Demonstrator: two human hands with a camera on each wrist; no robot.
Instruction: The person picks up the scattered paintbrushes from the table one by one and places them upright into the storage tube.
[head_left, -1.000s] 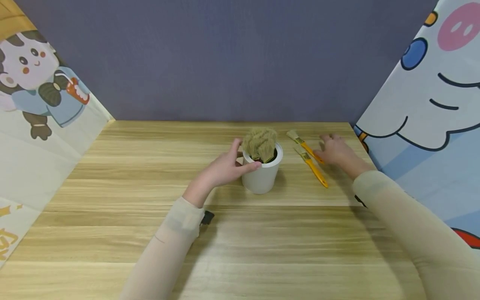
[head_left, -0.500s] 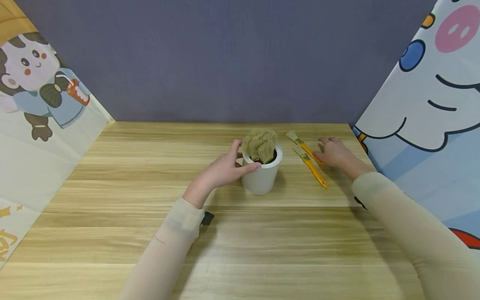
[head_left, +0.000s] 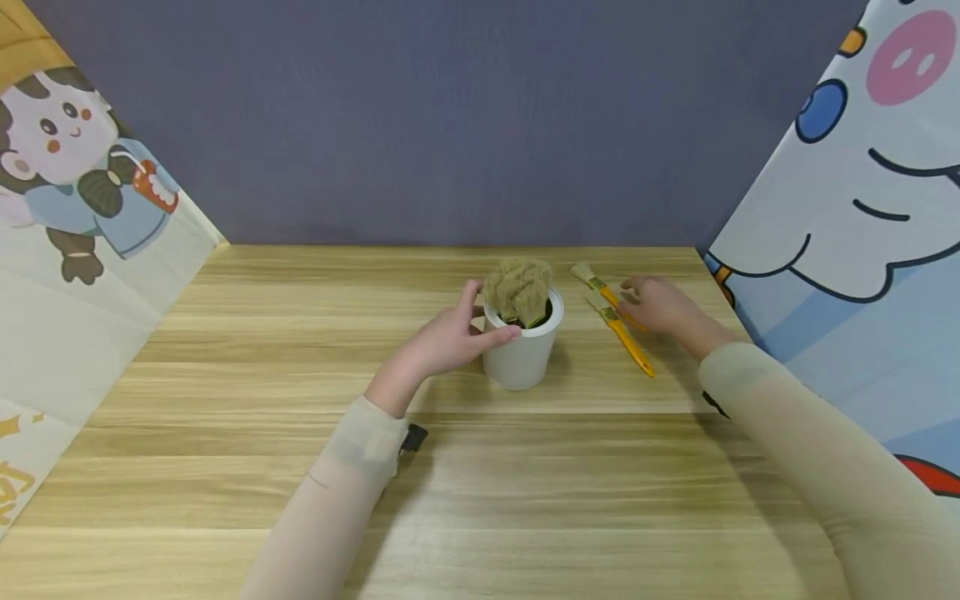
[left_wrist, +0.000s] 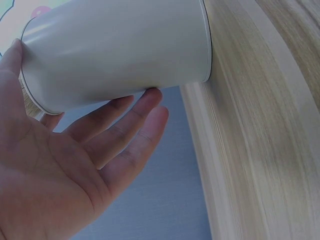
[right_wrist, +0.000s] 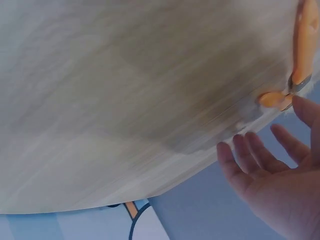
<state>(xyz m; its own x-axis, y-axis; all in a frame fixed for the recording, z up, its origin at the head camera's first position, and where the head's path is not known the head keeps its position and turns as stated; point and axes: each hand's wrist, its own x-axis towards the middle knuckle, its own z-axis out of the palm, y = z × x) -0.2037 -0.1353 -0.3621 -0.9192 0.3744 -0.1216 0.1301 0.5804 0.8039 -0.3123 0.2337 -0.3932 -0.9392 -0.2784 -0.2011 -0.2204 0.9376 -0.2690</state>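
Note:
A white cup point(head_left: 519, 363) stands upright on the wooden table, with several paintbrushes point(head_left: 517, 287) in it, tan bristles up. My left hand point(head_left: 441, 340) holds it from the left, thumb at the rim; in the left wrist view the fingertips touch the side of the cup point(left_wrist: 120, 50). Two loose paintbrushes lie right of the cup: a farther one point(head_left: 596, 282) and a nearer one point(head_left: 632, 348), both with orange handles. My right hand point(head_left: 662, 307) hovers over the farther brush's handle, fingers loosely bent. In the right wrist view its thumb tip is close to an orange handle point(right_wrist: 272, 99); contact is unclear.
The wooden table point(head_left: 225, 375) meets a dark grey wall point(head_left: 465, 125) at its far edge. Panels with cartoon prints stand at the left point(head_left: 112, 275) and right point(head_left: 810, 242). A small black device point(head_left: 413, 437) sits at the left cuff.
My right hand has moved a little left and nearer, over the farther brush's handle. My left hand, the cup and the loose brushes stay where they were.

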